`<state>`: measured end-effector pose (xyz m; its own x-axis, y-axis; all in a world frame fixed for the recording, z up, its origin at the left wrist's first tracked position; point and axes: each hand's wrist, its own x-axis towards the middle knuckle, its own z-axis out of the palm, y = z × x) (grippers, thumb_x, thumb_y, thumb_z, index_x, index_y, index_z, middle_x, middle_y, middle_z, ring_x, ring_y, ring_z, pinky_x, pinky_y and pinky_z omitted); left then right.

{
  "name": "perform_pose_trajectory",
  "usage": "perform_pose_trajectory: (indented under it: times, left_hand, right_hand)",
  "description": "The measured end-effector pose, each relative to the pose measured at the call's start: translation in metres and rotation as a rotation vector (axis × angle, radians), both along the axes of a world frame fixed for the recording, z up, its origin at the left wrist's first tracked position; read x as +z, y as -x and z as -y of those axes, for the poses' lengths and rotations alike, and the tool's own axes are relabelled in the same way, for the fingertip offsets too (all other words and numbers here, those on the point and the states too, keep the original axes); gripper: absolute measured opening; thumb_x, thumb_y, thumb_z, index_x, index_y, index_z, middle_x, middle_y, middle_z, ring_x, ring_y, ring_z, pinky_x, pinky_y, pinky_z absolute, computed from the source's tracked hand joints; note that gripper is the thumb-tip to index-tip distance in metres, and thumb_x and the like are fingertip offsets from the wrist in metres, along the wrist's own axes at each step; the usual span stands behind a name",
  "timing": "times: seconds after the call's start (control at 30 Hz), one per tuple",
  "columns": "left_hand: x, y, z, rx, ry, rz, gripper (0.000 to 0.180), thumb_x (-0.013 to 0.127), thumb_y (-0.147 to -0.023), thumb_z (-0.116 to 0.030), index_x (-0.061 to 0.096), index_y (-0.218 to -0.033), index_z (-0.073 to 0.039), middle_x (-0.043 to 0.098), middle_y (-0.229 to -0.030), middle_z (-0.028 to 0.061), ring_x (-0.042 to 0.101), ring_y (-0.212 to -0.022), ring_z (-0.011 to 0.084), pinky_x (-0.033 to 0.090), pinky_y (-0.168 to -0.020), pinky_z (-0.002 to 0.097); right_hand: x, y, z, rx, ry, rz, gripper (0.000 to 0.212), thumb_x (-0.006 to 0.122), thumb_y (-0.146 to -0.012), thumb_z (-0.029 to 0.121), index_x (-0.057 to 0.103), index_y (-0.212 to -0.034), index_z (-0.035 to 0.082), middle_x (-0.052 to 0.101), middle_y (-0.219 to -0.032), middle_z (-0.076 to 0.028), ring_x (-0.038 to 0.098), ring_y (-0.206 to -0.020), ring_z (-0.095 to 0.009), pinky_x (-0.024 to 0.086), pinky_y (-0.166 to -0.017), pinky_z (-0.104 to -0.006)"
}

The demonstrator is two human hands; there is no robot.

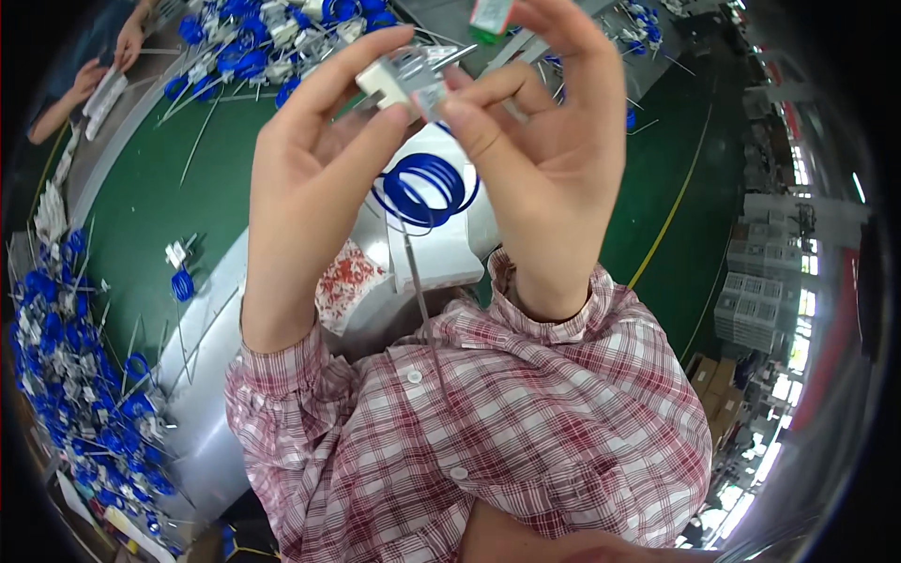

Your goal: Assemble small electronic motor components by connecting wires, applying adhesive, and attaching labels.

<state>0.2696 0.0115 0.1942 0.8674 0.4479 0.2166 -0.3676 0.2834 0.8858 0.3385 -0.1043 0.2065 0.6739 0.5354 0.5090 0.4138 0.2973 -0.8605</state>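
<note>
Both hands are raised in front of my chest around a small capillary thermostat, with a white plastic and metal body. My left hand pinches the white end between thumb and fingers. My right hand pinches the metal side, its thumb pressed against the part. A blue coiled tube hangs under the body, and a thin grey rod runs down from it toward my shirt. At the top, a small green and white object with a red edge sits by the right hand's raised fingers; its kind is unclear.
Several similar blue-coiled parts are heaped at the far side, with another long heap at left. One part lies apart on the green surface. Another person's hands hold a white piece at upper left. Cartons stand at right.
</note>
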Motion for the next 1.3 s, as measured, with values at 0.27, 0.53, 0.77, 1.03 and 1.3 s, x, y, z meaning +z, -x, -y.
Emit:
perform_pose_trajectory:
  times: [0.27,0.53,0.77,1.03,1.3]
  left_hand:
    - [0.005,0.008,0.004,0.125,-0.035,-0.026,0.039,0.051,-0.085,0.000,0.045,-0.123,0.006,0.053,-0.112,0.0137,0.055,-0.102,0.0177,0.046,-0.090,0.0312]
    - [0.015,0.004,0.007,0.135,0.137,-0.145,0.044,0.049,-0.079,0.013,0.044,-0.122,0.006,0.056,-0.106,0.0111,0.056,-0.098,0.0183,0.043,-0.085,0.0262]
    - [0.024,0.004,0.016,0.123,0.174,-0.195,0.046,0.047,-0.081,0.013,0.039,-0.126,0.009,0.053,-0.114,0.0136,0.052,-0.103,0.0145,0.042,-0.088,0.0242]
    - [0.018,0.005,0.014,0.105,0.156,-0.166,0.045,0.046,-0.082,0.014,0.039,-0.126,0.009,0.053,-0.113,0.0155,0.054,-0.103,0.0170,0.043,-0.089,0.0264]
    - [0.018,0.004,0.015,0.119,0.167,-0.176,0.044,0.047,-0.083,0.012,0.039,-0.126,0.009,0.053,-0.113,0.0152,0.054,-0.102,0.0166,0.044,-0.088,0.0263]
  right_hand:
    - [-0.011,-0.004,0.002,0.045,0.089,0.010,0.059,0.056,-0.073,-0.011,0.037,-0.126,0.004,0.037,-0.119,-0.011,0.057,-0.079,-0.012,0.050,-0.079,-0.0276]
    - [-0.016,-0.005,0.003,0.010,0.137,0.061,0.059,0.057,-0.073,-0.011,0.037,-0.127,0.004,0.037,-0.120,-0.011,0.057,-0.079,-0.012,0.050,-0.079,-0.0277]
    - [-0.019,-0.007,0.003,-0.027,0.171,0.109,0.058,0.057,-0.073,-0.011,0.037,-0.127,0.003,0.037,-0.120,-0.011,0.057,-0.079,-0.012,0.051,-0.079,-0.0277]
    - [-0.022,-0.008,0.003,-0.067,0.206,0.167,0.058,0.057,-0.074,-0.010,0.038,-0.127,0.003,0.037,-0.120,-0.011,0.057,-0.079,-0.011,0.051,-0.079,-0.0277]
    - [-0.024,-0.009,0.004,-0.104,0.239,0.224,0.058,0.058,-0.074,-0.010,0.038,-0.127,0.003,0.037,-0.121,-0.011,0.057,-0.080,-0.011,0.051,-0.079,-0.0277]
